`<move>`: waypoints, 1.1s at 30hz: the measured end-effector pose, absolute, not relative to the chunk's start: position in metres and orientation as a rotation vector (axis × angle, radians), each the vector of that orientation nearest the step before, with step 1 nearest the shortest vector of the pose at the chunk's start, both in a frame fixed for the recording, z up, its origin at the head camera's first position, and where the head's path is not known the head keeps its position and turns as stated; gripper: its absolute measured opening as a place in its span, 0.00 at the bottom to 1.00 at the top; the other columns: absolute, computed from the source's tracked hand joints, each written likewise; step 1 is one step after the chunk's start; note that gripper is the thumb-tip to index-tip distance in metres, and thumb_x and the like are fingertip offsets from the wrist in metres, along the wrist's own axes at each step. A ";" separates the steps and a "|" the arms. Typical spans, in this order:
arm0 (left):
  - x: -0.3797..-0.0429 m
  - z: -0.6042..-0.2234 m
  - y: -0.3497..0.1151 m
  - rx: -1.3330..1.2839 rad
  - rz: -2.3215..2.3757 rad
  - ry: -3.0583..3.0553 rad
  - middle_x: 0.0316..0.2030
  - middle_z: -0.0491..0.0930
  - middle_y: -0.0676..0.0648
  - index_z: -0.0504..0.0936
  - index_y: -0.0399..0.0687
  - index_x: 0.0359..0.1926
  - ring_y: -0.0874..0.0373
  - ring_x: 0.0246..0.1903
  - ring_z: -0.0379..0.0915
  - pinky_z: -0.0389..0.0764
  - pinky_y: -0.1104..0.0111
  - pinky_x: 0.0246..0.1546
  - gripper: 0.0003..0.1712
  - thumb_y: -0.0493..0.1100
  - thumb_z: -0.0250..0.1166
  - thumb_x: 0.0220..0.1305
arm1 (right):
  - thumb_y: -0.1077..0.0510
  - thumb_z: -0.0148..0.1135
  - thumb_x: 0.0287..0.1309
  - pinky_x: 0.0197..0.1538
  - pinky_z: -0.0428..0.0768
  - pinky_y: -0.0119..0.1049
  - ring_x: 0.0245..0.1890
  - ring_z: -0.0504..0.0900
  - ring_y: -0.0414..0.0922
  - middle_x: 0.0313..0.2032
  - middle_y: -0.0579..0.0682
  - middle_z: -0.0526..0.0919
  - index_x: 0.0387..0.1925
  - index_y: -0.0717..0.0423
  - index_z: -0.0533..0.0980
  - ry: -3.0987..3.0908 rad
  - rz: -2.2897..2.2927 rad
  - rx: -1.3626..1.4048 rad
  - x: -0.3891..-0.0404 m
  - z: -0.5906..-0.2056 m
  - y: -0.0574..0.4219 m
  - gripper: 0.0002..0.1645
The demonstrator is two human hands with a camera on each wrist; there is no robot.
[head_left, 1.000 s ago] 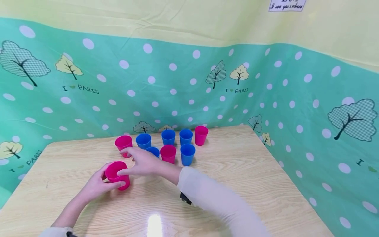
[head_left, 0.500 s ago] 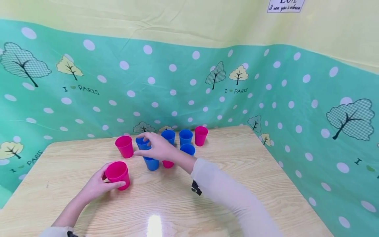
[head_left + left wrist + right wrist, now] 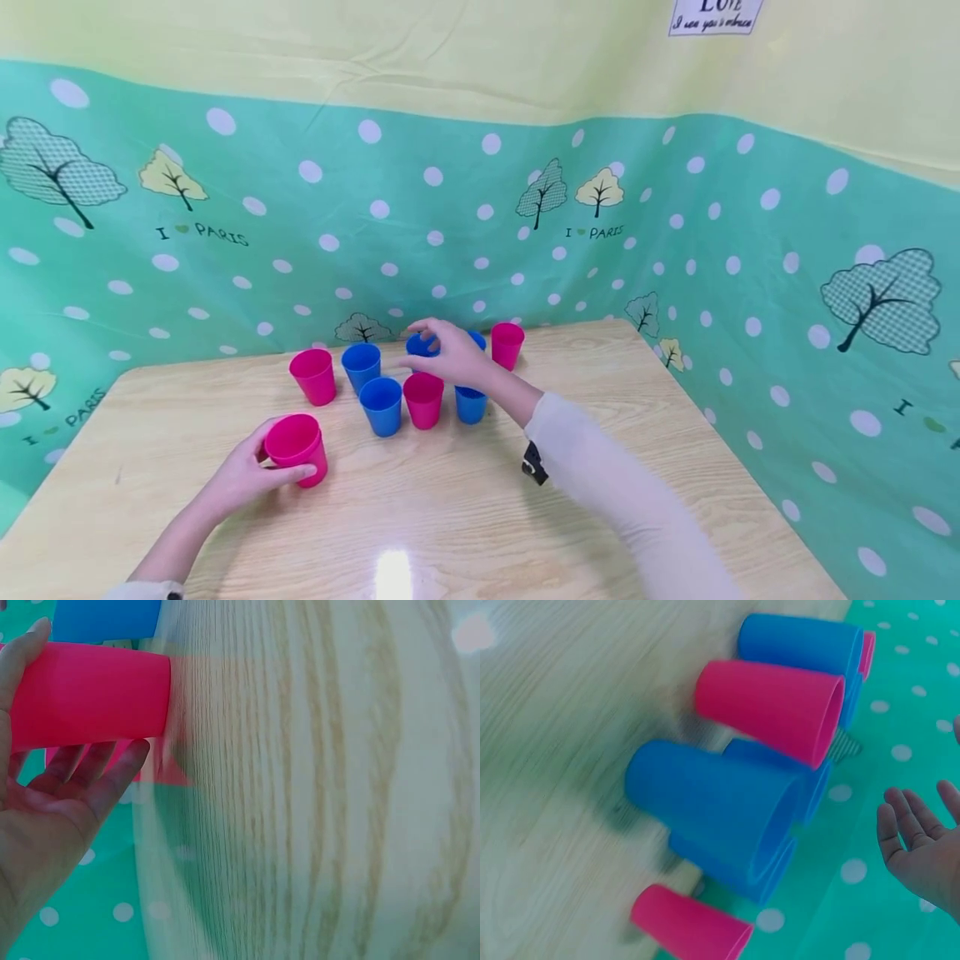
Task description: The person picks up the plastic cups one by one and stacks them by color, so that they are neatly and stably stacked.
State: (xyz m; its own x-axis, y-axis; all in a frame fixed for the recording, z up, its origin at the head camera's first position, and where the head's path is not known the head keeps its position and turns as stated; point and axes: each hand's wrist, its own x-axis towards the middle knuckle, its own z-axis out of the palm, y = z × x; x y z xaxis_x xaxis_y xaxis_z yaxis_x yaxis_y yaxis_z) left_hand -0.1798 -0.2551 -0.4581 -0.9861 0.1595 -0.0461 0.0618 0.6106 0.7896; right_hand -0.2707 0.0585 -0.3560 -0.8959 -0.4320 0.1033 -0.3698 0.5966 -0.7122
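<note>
My left hand (image 3: 251, 475) holds a pink cup (image 3: 300, 454) upright on the table, thumb on its near side and fingers round the far side. In the left wrist view that pink cup (image 3: 90, 697) lies between thumb and fingers. My right hand (image 3: 453, 354) hovers over the cup group, fingers loosely bent and holding nothing. Below and around it stand a pink cup (image 3: 424, 402), a blue cup (image 3: 471, 407) and a back blue cup (image 3: 422, 344), partly covered by the hand. In the right wrist view, the right hand (image 3: 930, 847) is apart from the cups.
Further left stand a pink cup (image 3: 313, 377), a blue cup (image 3: 362, 367) and a front blue cup (image 3: 382, 408). Another pink cup (image 3: 507, 346) is at the right end, beside a mostly hidden blue cup (image 3: 477, 339). A dotted green cloth (image 3: 420, 217) hangs behind the wooden table (image 3: 465, 508).
My right hand has moved away from the held pink cup, rightward over the blue and pink cups. My left hand keeps its hold on the pink cup in about the same place.
</note>
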 end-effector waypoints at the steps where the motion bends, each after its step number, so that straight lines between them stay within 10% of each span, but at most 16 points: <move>1: -0.179 -0.458 -0.255 0.189 1.327 2.718 0.55 0.71 0.38 0.59 0.42 0.66 0.44 0.53 0.68 0.77 0.71 0.39 0.47 0.52 0.72 0.50 | 0.42 0.64 0.54 0.52 0.78 0.37 0.55 0.75 0.48 0.57 0.53 0.74 0.61 0.49 0.67 2.735 -1.200 -0.685 -0.272 -0.356 0.062 0.35; 6: -0.178 -0.460 -0.255 0.173 1.323 2.716 0.55 0.71 0.38 0.59 0.42 0.66 0.48 0.52 0.69 0.77 0.73 0.38 0.47 0.53 0.72 0.50 | 0.44 0.64 0.55 0.52 0.78 0.40 0.56 0.74 0.53 0.57 0.54 0.73 0.61 0.52 0.67 2.717 -1.245 -0.627 -0.274 -0.358 0.080 0.34; 15: -0.179 -0.461 -0.257 0.194 1.342 2.726 0.54 0.73 0.40 0.61 0.44 0.65 0.83 0.39 0.63 0.77 0.75 0.38 0.45 0.51 0.72 0.50 | 0.44 0.63 0.56 0.52 0.78 0.44 0.54 0.75 0.51 0.56 0.53 0.74 0.62 0.50 0.66 2.815 -1.218 -0.486 -0.281 -0.362 0.108 0.35; 33: -0.181 -0.464 -0.258 0.201 1.374 2.697 0.55 0.72 0.40 0.60 0.43 0.65 0.82 0.40 0.64 0.78 0.75 0.38 0.45 0.49 0.72 0.51 | 0.46 0.62 0.57 0.51 0.79 0.45 0.54 0.74 0.54 0.57 0.57 0.74 0.63 0.51 0.64 2.849 -1.283 -0.231 -0.296 -0.373 0.151 0.34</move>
